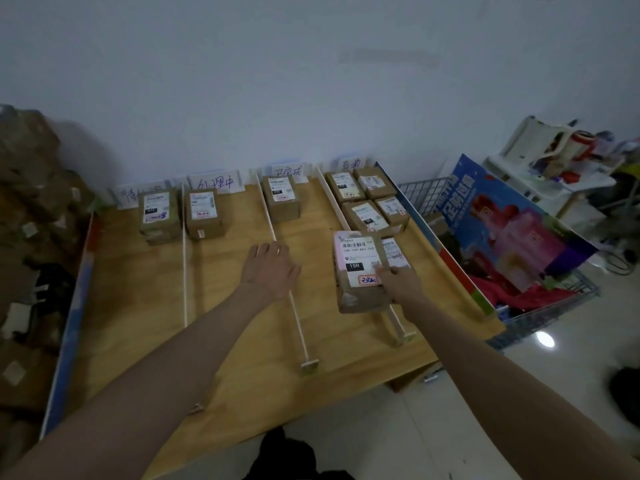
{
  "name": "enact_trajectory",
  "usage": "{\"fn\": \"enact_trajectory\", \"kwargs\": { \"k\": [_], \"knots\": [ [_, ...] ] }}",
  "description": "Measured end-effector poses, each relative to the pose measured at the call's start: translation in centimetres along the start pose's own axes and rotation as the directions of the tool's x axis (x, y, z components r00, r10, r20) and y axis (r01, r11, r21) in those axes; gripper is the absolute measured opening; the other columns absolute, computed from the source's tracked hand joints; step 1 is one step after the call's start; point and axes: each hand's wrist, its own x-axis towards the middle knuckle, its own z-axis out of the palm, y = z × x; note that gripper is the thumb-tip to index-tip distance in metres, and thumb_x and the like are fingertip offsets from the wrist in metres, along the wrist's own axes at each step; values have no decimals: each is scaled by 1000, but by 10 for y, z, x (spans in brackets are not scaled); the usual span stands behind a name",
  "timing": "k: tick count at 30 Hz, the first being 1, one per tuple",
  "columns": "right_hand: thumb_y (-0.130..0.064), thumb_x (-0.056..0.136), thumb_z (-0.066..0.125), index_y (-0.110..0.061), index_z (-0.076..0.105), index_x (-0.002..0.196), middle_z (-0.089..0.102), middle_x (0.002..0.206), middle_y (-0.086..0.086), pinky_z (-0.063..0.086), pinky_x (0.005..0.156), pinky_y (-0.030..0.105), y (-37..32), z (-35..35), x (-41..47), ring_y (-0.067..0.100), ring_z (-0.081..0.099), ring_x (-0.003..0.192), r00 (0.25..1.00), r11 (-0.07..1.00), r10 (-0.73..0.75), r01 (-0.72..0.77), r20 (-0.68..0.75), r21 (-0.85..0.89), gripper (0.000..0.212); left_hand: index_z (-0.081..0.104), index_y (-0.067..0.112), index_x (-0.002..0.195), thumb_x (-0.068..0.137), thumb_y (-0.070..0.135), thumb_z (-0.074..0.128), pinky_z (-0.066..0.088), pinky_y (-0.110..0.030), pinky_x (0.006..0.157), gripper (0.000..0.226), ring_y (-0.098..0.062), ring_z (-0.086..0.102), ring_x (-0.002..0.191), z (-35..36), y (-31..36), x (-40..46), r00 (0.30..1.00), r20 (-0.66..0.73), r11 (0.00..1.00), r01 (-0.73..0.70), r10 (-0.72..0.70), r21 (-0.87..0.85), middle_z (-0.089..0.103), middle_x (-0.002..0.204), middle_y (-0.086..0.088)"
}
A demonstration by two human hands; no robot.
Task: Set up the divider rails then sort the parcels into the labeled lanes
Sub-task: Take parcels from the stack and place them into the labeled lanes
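A wooden table carries three white divider rails that split it into lanes with handwritten labels along the wall. My right hand grips a brown parcel with a white and pink label, held over the right rail. My left hand hovers with relaxed fingers over the middle rail and holds nothing. One parcel sits in the leftmost lane, one in the second and one in the third. Several parcels fill the rightmost lane.
A pile of brown parcels lies at the left beyond a blue-edged board. A wire basket with a colourful printed board stands against the table's right side. A cluttered white stand is at the far right.
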Motion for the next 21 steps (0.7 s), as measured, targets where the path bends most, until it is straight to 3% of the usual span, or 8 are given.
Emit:
{"fn": "enact_trajectory", "kwargs": {
  "k": [6,11,13,16,21],
  "knots": [
    [-42,97,53,-4,72,108,70,104,13,54,92,48,-9,-5,43,29,65,99,999,996,-43,45,25,-71,44,41,11,145,101,52,30,27,-41,113,61,-27,41,134,2,6,30,999,23,999,46,-46,-6,46,146,-9],
    [-45,96,53,-9,71,106,66,99,6,50,84,36,-27,6,94,24,61,96,997,992,-54,60,52,-111,41,44,11,143,101,50,30,27,-41,113,59,-28,44,132,16,12,67,995,41,996,88,-88,6,47,144,-9],
    [-46,91,57,-9,70,108,69,104,4,53,90,41,-35,15,124,24,63,101,995,995,-71,76,68,-66,43,45,9,141,101,50,30,29,-41,112,59,-28,45,130,25,10,87,993,45,994,108,-108,6,48,142,-10],
    [-44,94,57,-3,67,107,69,101,7,56,79,36,-51,32,170,23,65,97,989,989,-81,94,120,-111,44,48,8,139,101,50,33,28,-41,112,58,-29,46,129,40,2,121,987,59,988,151,-150,-12,51,140,-10],
    [-42,97,55,-1,68,110,70,103,10,54,76,34,-83,66,252,23,64,90,981,977,-101,130,168,-169,46,48,10,138,100,51,33,27,-42,113,58,-29,46,130,56,-17,185,967,90,969,244,-240,-33,52,138,-10]
  ]
}}
